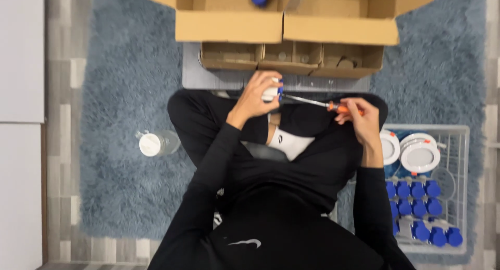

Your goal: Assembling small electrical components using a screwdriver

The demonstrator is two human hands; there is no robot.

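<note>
Left to right: a capped clear bottle (pixel 158 143) lies on the rug (pixel 120 93), well clear. Our left hand (pixel 256 95) closes its fingers round a small white-and-blue part (pixel 273 90) above the lap; we judge it must stay steady. Our right hand (pixel 358 115) pinches the orange-handled screwdriver (pixel 317 102), tip at the part. Cardboard boxes (pixel 291 28) crowd ahead; a wire basket (pixel 461 145) of blue pieces sits at the right.

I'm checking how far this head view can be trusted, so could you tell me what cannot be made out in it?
- Small white and blue part: mostly covered by the left hand.
- Screwdriver tip: hidden where it meets the part.
- Screwdriver handle: partly wrapped by the right hand.
- Large cardboard boxes: cut off by the top edge.
- Small box compartments: contents too small and shadowed.
</note>
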